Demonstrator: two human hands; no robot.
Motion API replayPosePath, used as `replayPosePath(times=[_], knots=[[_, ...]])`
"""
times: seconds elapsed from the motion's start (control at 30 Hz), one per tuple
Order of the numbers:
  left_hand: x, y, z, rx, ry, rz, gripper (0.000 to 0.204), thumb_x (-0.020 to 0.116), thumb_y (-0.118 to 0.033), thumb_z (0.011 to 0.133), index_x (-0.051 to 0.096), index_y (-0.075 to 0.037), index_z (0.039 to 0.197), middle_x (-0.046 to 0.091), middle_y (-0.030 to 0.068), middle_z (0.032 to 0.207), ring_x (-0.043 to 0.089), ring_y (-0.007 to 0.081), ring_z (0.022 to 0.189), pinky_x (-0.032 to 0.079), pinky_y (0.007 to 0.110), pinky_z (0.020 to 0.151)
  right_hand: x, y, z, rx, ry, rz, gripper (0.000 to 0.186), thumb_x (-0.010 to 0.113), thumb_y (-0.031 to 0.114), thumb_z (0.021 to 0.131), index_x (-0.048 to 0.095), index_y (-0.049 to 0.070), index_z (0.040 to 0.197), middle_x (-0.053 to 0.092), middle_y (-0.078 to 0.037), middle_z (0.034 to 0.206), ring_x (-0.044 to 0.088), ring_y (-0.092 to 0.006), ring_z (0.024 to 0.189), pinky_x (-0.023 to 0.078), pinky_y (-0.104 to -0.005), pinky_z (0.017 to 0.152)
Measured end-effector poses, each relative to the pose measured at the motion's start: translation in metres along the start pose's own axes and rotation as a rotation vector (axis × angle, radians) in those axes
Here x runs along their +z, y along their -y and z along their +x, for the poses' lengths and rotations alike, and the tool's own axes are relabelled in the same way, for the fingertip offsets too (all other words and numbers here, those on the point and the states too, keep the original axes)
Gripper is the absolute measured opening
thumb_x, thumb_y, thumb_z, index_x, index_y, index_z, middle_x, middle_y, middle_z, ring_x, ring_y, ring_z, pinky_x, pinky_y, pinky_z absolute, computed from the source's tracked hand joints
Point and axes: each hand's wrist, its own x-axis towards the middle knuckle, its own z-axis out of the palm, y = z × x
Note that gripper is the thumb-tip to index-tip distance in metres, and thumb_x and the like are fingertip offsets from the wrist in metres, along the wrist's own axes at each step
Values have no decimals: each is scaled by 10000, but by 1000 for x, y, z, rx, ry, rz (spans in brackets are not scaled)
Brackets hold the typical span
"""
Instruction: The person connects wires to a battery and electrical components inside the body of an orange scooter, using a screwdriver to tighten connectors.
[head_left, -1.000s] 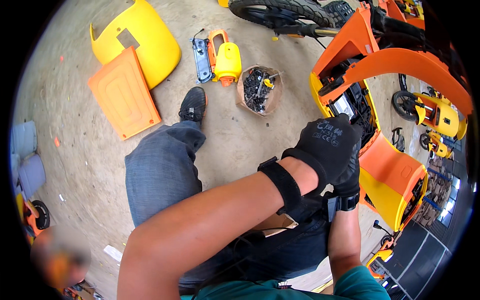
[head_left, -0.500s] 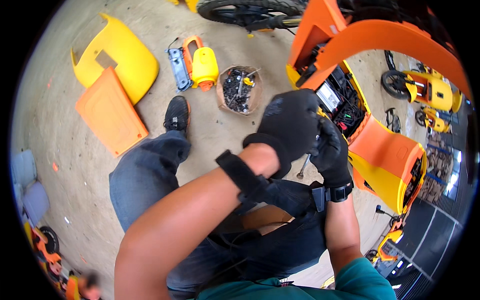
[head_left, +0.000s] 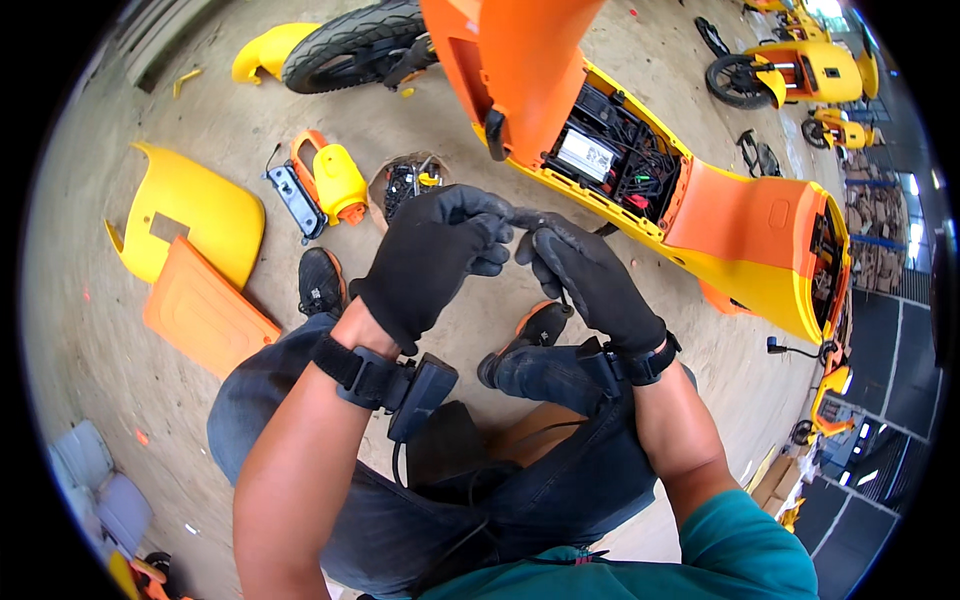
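My left hand point(head_left: 425, 260), in a black glove, has its thumb and forefinger pinched together at chest centre. My right hand point(head_left: 597, 285), gloved alike, is closed, and its fingertips meet the left's. Whatever small thing lies between the fingertips is hidden. A thin dark rod-like tool point(head_left: 566, 300) pokes out below the right palm; its kind is unclear. Beyond the hands lies a yellow and orange electric scooter body point(head_left: 740, 215). Its uncovered bay shows a silver labelled box point(head_left: 586, 156) and black wiring point(head_left: 650, 172).
A paper bag point(head_left: 377, 190) of small hardware stands past my left hand. Near it lie a yellow and orange part point(head_left: 340, 182) and a grey bracket point(head_left: 296, 200). A yellow panel point(head_left: 205, 205) and an orange panel point(head_left: 210, 312) rest on the floor at left. A tyre point(head_left: 350, 48) lies behind.
Both hands have drawn back from the scooter's bay, and their fingertips now meet in front of me. The view has turned, bringing more of the scooter's open bay into sight.
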Motion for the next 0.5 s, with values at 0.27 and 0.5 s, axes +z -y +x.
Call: replayPosePath(times=[0.27, 0.5], knots=[[-7, 2, 2, -36, 71, 153, 278, 595, -79, 914, 605, 2, 1180, 668, 84, 1035, 653, 163, 889, 547, 313, 826, -3, 0, -7, -189, 1, -306, 330, 582, 149, 961, 614, 61, 1278, 632, -114, 1024, 580, -196, 814, 502, -313, 763], [-1, 3, 3, 43, 30, 242, 222, 608, -40, 893, 649, 18, 1103, 688, 72, 952, 640, 116, 810, 533, 259, 743, -3, -7, -4, -327, -40, -359, 318, 589, 106, 945, 614, 51, 1257, 632, -164, 1065, 613, -301, 864, 509, -376, 789]])
